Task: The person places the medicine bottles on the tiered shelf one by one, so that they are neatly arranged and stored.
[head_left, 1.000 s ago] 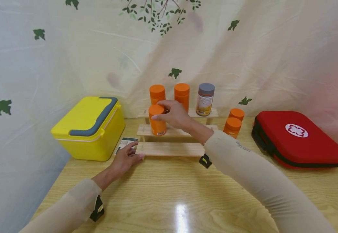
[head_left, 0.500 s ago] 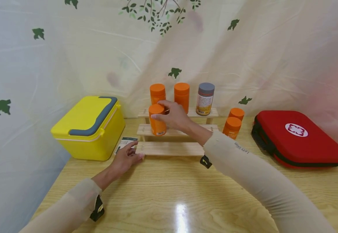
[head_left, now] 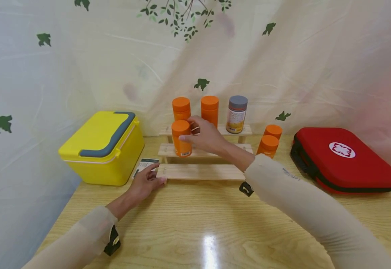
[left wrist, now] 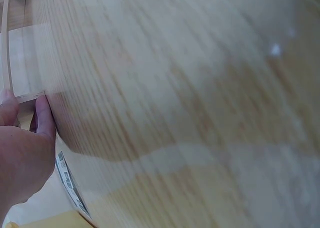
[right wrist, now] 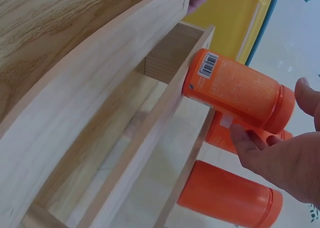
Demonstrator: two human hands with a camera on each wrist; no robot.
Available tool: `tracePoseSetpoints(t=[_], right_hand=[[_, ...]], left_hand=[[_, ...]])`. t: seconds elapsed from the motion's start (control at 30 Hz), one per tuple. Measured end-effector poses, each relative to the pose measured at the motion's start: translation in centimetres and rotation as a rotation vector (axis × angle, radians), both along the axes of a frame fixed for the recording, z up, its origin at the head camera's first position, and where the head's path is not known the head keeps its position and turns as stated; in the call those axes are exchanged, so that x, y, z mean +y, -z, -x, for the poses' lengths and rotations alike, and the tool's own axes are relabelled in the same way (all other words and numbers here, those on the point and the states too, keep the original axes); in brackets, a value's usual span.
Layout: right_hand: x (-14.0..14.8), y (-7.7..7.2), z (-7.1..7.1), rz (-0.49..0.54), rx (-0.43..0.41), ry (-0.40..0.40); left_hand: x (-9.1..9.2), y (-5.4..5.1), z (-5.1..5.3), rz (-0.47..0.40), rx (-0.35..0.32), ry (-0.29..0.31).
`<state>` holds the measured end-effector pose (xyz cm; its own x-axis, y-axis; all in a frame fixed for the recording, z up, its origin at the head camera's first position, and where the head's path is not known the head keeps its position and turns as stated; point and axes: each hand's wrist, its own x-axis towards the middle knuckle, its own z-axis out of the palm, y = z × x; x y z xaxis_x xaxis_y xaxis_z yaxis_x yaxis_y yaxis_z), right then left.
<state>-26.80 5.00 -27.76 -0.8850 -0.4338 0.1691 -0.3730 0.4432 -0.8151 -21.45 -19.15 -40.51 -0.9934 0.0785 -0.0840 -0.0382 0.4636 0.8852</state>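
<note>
An orange bottle with an orange cap stands upright on the left of the middle step of a three-step wooden rack. Just right of it is my right hand; in the right wrist view its thumb is apart from the cap and its fingers spread beside the bottle. My left hand pinches the left end of the rack's front step between thumb and fingers. Behind, the top step carries two more orange bottles and a grey-capped bottle.
On the left stands a yellow box with a blue-grey handle, a printed card beside it. Two orange bottles stand on the table right of the rack. Farther right lies a red first-aid case. A patterned curtain hangs behind.
My right hand has let go of the orange bottle and drawn slightly to the right; the bottle stays on the middle step. The left hand keeps its place at the rack.
</note>
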Motion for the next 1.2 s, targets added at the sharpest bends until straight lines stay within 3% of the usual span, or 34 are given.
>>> tracePoseSetpoints(t=[0.3, 0.6, 0.97, 1.2], right_hand=[[4.5, -0.9, -2.0, 0.001, -0.016, -0.024], [10.9, -0.1, -3.2, 0.038, 0.021, 0.047], [18.1, 0.9, -5.1, -0.143, 0.026, 0.228], [21.0, 1.1, -5.4, -0.227, 0.029, 0.312]], left_hand=[[0.1, 0.0, -0.2, -0.031, 0.020, 0.008], [0.2, 0.0, -0.1, -0.019, -0.001, -0.005], [0.2, 0.0, -0.2, -0.032, 0.013, -0.003], [0.2, -0.1, -0.1, -0.027, 0.003, -0.007]])
